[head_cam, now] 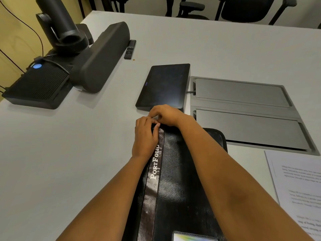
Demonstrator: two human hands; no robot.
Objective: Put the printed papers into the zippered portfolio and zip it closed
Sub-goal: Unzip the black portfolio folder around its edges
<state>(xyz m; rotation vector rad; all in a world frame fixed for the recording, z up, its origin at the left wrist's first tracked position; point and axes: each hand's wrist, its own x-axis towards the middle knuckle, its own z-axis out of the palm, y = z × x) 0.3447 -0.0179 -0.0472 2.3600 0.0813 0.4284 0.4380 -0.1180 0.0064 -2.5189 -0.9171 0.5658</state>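
While both hands work at its far end, the black, glossy leather zippered portfolio (pixel 173 180) lies flat on the pale grey table (pixel 60 162), long side running away from the person, with a shinier band down its left part bearing the white word "PortFolio". A small light-coloured card or label shows at its near edge, cut off by the frame.

Printed white papers (pixel 298 185) lie on the table to the right of the portfolio, apart from it and outside it, their right part running out of view.

Left of the portfolio the tabletop is bare and wide. Just beyond its far end sits a dark flat tablet-like screen (pixel 165 84), close behind the hands. To the right of that, two grey hinged cable-box lids (pixel 243 110) are set flush in the table, their near edge just beside the portfolio's far right corner. A black speaker bar with a camera on a stand (pixel 97 56) and a slim black remote (pixel 130 49) lie well apart at the far left.

The left hand (pixel 145 138) rests palm-down on the portfolio's far left corner, fingers curled over the edge. The right hand (pixel 165 115) meets it there, fingertips pinched together on something small at that corner; what it pinches is hidden by the fingers.
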